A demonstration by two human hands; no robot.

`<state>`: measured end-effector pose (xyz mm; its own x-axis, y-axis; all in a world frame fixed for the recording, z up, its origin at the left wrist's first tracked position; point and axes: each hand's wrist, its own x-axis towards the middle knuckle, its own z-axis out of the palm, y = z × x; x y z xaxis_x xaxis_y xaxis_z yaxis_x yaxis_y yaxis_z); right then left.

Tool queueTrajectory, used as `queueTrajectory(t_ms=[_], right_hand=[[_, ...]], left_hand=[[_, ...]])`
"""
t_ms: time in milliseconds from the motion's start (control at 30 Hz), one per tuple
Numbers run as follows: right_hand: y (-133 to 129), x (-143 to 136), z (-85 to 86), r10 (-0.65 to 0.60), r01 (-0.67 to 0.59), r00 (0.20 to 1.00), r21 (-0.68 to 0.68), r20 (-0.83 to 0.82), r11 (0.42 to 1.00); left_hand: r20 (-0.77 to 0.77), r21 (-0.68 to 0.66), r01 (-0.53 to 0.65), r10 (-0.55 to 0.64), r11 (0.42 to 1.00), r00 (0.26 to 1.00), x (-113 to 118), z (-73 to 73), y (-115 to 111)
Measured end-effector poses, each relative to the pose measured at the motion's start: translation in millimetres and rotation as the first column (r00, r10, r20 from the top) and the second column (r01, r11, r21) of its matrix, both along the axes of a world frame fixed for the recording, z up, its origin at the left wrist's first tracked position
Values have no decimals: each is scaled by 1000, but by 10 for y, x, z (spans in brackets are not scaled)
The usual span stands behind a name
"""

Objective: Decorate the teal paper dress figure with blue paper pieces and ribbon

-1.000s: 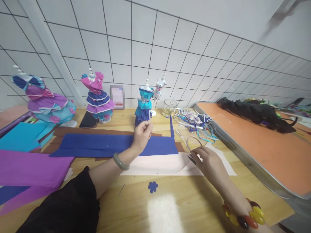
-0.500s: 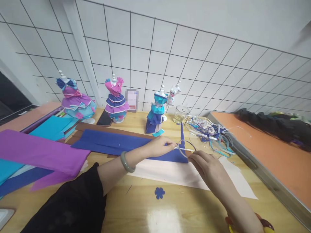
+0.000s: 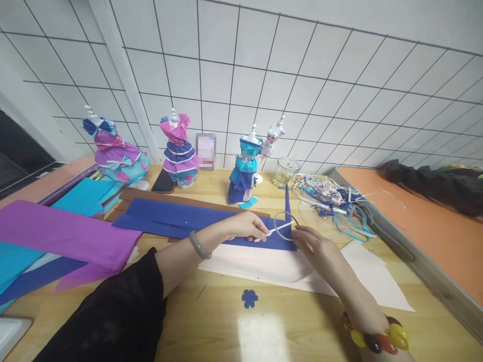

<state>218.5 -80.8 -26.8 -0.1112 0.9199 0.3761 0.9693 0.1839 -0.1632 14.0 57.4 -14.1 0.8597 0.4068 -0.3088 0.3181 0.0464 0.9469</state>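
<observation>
My left hand (image 3: 247, 224) pinches one end of a narrow white strip (image 3: 282, 227), its fingers closed together. My right hand (image 3: 319, 247) grips a thin ring-shaped roll of tape (image 3: 276, 232) by its right side, and the strip runs across the ring. Both hands hover over the right part of a long dark blue crepe-paper sheet (image 3: 158, 216). Below it lies a pale pink sheet (image 3: 241, 264). Nearer to me on the wooden table is a dark blue flower cutout (image 3: 249, 298). Just beyond my hands stands a small dress form in a turquoise and blue dress (image 3: 243, 168).
Dressed forms (image 3: 180, 156) stand by the tiled wall with a dark phone (image 3: 163, 181). A clear cup (image 3: 286, 172) sits beside tangled ribbons (image 3: 324, 193) at right. Purple paper (image 3: 68, 234) and turquoise paper (image 3: 88, 196) lie left. A metal edge (image 3: 409, 257) borders an orange surface.
My left hand has drawn slightly left and down, and a longer slanting stretch of white strip shows between my hands. The right hand still grips the tape roll. The view has shifted a little.
</observation>
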Motion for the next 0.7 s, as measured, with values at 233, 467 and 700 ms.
queueTrajectory(t_ms=[233,467,700], right_hand=[[-21,-296,69,-39,38,999,156,2,987],[-74,-500,70,56,-50,998,216,-22,975],[-44,-449,-55,103,-126,990,287,94,950]], left_hand=[[57,-47,27,-24,999,998,21,-3,-58],[122,-99,33,-20,995,992,34,-22,-134],[121,-110,46,-32,993,992,13,37,-207]])
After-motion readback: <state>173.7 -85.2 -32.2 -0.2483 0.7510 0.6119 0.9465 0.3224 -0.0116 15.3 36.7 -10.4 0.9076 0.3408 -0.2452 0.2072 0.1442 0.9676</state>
